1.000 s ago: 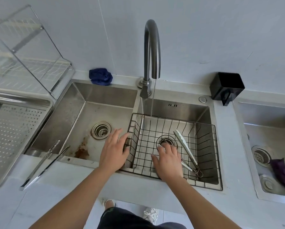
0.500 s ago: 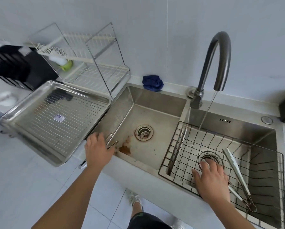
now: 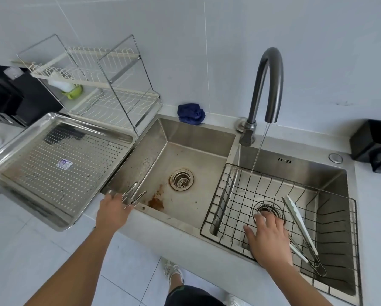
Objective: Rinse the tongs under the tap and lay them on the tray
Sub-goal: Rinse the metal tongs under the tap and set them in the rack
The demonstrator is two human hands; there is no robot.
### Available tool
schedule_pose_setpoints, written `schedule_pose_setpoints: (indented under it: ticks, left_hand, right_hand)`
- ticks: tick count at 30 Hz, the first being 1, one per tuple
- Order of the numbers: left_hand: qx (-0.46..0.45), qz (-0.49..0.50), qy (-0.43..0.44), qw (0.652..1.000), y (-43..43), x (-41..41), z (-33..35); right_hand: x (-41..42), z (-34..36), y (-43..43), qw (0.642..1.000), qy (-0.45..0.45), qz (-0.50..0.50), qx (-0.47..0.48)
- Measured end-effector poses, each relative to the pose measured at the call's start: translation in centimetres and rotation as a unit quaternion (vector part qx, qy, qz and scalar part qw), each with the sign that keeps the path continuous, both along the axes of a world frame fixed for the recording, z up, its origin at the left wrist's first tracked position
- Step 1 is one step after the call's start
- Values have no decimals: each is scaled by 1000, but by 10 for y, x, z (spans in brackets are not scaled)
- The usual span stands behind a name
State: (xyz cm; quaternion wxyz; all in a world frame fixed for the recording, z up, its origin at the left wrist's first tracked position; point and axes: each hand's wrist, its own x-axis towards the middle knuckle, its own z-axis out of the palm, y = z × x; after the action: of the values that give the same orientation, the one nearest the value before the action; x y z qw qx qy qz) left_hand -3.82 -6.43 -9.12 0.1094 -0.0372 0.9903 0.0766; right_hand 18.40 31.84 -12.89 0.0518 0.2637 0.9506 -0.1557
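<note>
A white wire dish rack in a steel frame stands on the desk against the tiled wall, a green-and-white item on its shelf. A crumpled blue cloth lies on the ledge behind the left basin, whose floor has a round drain strainer and a rust-brown stain. A black wire basket sits in the right basin. A black container stands at the far right.

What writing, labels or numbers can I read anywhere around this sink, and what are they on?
The sticker on the perforated tray: purple and white print, too small and blurred to read.
The dark marks on the back wall of the right sink basin: overflow slots, not letters.
Nothing else shows any text.
</note>
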Motion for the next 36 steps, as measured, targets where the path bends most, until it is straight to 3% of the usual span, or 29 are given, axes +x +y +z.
schedule_pose_setpoints:
  ticks: [5, 11, 15, 22, 25, 28, 30, 31, 36]
  left_hand:
    - [14, -6, 26, 1000, 1, 5, 4]
    - [181, 13, 41, 983, 41, 20, 21]
    - [361, 20, 24, 932, 94, 38, 46]
    - [496, -2, -62, 866, 153, 77, 60]
    - [565, -1, -113, 817, 171, 91, 66]
    - [595, 6, -185, 782, 189, 103, 70]
    - [604, -9, -216, 767, 203, 108, 71]
    - [609, -14, -226, 761, 210, 111, 71]
    - [595, -38, -229, 770, 232, 111, 73]
  right_hand:
    - [0, -1, 1, 1000, -2, 1, -7]
    - [0, 0, 3, 1000, -7, 6, -13]
    - [0, 2, 2, 999, -13, -3, -31]
    - [-9, 17, 5, 994, 44, -26, -101]
    - [-23, 45, 2, 952, 129, -71, -267]
    - [-46, 84, 0, 860, 197, -126, -453]
    - [-61, 106, 1, 808, 224, -137, -527]
    - [-68, 114, 2, 798, 235, -136, -537]
    - [-87, 128, 11, 824, 266, -144, -479]
